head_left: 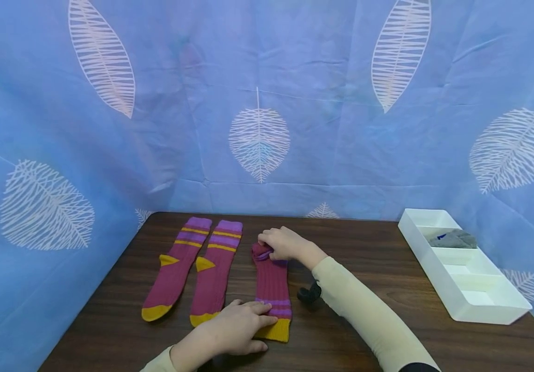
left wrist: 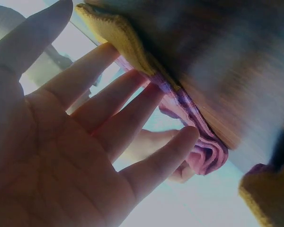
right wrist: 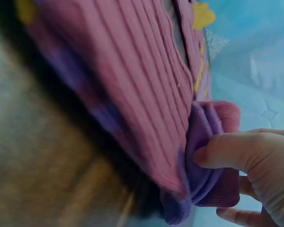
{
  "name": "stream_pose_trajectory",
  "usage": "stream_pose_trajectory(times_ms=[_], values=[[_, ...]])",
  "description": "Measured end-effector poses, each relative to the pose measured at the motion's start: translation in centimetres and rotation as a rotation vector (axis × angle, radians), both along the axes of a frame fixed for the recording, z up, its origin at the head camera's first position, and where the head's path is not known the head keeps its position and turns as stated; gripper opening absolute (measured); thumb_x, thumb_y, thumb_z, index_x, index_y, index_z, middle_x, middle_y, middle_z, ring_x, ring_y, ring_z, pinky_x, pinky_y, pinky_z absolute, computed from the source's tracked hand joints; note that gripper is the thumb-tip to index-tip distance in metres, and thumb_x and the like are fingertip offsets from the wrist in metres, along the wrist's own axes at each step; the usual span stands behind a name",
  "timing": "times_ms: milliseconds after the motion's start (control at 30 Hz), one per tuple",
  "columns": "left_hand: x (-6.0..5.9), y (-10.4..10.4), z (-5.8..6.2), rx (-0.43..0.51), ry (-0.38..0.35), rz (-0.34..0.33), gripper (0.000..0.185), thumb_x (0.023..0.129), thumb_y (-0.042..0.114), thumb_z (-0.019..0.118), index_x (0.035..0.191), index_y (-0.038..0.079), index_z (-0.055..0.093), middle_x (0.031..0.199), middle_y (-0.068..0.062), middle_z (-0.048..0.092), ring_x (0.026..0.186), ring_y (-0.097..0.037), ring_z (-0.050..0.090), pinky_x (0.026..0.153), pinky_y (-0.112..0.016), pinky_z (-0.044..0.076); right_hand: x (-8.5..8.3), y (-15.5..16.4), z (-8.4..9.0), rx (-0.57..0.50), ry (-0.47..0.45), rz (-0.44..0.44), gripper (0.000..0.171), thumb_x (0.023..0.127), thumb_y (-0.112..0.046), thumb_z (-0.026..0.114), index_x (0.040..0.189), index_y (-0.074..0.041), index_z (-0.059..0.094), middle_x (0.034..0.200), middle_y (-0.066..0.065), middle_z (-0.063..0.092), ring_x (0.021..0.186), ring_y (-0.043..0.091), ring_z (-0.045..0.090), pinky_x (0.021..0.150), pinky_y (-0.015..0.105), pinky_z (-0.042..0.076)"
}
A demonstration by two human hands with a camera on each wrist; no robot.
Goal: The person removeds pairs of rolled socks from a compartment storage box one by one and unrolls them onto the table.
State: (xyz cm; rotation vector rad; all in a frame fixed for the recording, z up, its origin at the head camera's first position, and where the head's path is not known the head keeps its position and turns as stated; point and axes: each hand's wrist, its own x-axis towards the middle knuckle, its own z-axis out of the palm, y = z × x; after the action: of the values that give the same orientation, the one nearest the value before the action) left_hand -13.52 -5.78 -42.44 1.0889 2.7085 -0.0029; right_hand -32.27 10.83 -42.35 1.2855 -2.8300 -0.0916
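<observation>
You are looking at a dark wooden table [head_left: 378, 258] across the lower half of the frame. Behind it and along both sides hangs a blue cloth backdrop [head_left: 322, 129] printed with white leaves. Light falls evenly, without hard shadows.

L hand [head_left: 236, 328] lies flat w/ straight fingers on the yellow-cuffed near end of a maroon sock [head_left: 272, 289] on the dark wood table [head_left: 364, 248]; R hand [head_left: 283, 243] pinches that sock's far end, bunched up under its fingers. Two more matching socks [head_left: 194, 268] lie flat side by side just left of it. White divided tray [head_left: 462, 289] sits at the table's right edge, w/ a grey cloth item [head_left: 453, 239] in a far compartment.
</observation>
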Motion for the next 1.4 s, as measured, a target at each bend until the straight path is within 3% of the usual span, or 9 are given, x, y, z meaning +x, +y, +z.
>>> stream_pose_trajectory(times_ms=[267,533,633,800,933,1067,1200,1300,1400], values=[[-0.1,0.1,-0.1,-0.002,0.011,-0.004,0.052,0.089,0.052,0.064,0.136,0.033,0.056,0.147,0.006,0.05,0.134,-0.011,0.049,0.099,-0.05,0.048,-2.0,-1.1,0.1,-0.06,-0.022,-0.012,0.024,0.087,-0.022,0.073,0.107,-0.018,0.062,0.111,0.001,0.063,0.104,0.02,0.061,0.086,0.042,0.05],[0.0,0.0,-0.1,-0.002,0.023,-0.003,0.052,0.089,0.053,0.064,0.136,0.034,0.056,0.148,0.006,0.049,0.134,-0.011,0.049,0.099,-0.05,0.048,-3.4,-2.2,-0.2,-0.088,0.03,-0.022,0.018,0.089,-0.016,0.069,0.107,-0.017,0.064,0.11,0.002,0.062,0.105,0.022,0.06,0.088,0.042,0.05],[-0.1,0.0,-0.1,-0.002,0.023,-0.004,0.052,0.089,0.053,0.064,0.136,0.034,0.056,0.148,0.006,0.048,0.135,-0.01,0.048,0.099,-0.049,0.048,-3.6,-2.5,-0.3,-0.103,-0.033,-0.029,0.018,0.091,-0.014,0.065,0.109,-0.014,0.068,0.113,0.004,0.066,0.108,0.024,0.062,0.092,0.041,0.05],[-0.2,0.0,-0.2,-0.004,0.012,0.002,0.052,0.089,0.053,0.063,0.137,0.035,0.055,0.148,0.007,0.048,0.136,-0.01,0.047,0.1,-0.049,0.047,-3.8,-2.4,-0.5,-0.144,-0.224,-0.092,0.03,0.095,-0.024,0.057,0.122,-0.012,0.067,0.126,0.007,0.064,0.12,0.025,0.058,0.1,0.041,0.047],[-0.3,-0.1,-0.2,-0.003,0.001,0.004,0.052,0.089,0.053,0.063,0.137,0.035,0.055,0.149,0.007,0.047,0.136,-0.011,0.047,0.101,-0.05,0.047,-4.1,-2.3,-0.6,-0.145,-0.309,-0.106,0.04,0.093,-0.028,0.061,0.13,-0.013,0.061,0.133,0.008,0.058,0.126,0.027,0.053,0.104,0.042,0.044],[-0.4,-0.1,-0.1,-0.001,-0.002,0.003,0.051,0.089,0.053,0.063,0.137,0.034,0.055,0.149,0.007,0.047,0.135,-0.011,0.047,0.1,-0.05,0.047,-4.4,-2.4,-0.2,-0.147,-0.317,-0.098,0.036,0.09,-0.023,0.067,0.125,-0.012,0.062,0.121,0.008,0.059,0.114,0.023,0.056,0.098,0.039,0.046],[-0.3,-0.1,-0.1,-0.001,-0.003,0.002,0.051,0.089,0.052,0.063,0.137,0.034,0.055,0.149,0.007,0.047,0.135,-0.012,0.048,0.1,-0.05,0.047,-4.4,-2.2,0.1,-0.181,-0.296,-0.122,0.017,0.09,-0.02,0.07,0.102,-0.011,0.062,0.098,0.003,0.056,0.088,0.018,0.051,0.078,0.034,0.044],[-0.4,0.0,-0.1,-0.002,-0.009,0.001,0.051,0.089,0.052,0.063,0.137,0.035,0.055,0.149,0.007,0.047,0.135,-0.012,0.048,0.1,-0.05,0.047,-4.6,-1.9,0.3,-0.221,-0.228,-0.163,0.018,0.09,-0.02,0.07,0.091,-0.011,0.055,0.089,0.002,0.05,0.079,0.017,0.045,0.069,0.032,0.038],[-0.4,-0.1,0.0,-0.001,-0.005,-0.001,0.05,0.089,0.052,0.063,0.136,0.035,0.056,0.148,0.007,0.048,0.134,-0.011,0.048,0.1,-0.049,0.048,-5.1,-1.5,0.2,-0.252,-0.099,-0.214,0.021,0.09,-0.022,0.07,0.089,-0.012,0.052,0.088,0.001,0.049,0.079,0.017,0.045,0.067,0.032,0.038]])
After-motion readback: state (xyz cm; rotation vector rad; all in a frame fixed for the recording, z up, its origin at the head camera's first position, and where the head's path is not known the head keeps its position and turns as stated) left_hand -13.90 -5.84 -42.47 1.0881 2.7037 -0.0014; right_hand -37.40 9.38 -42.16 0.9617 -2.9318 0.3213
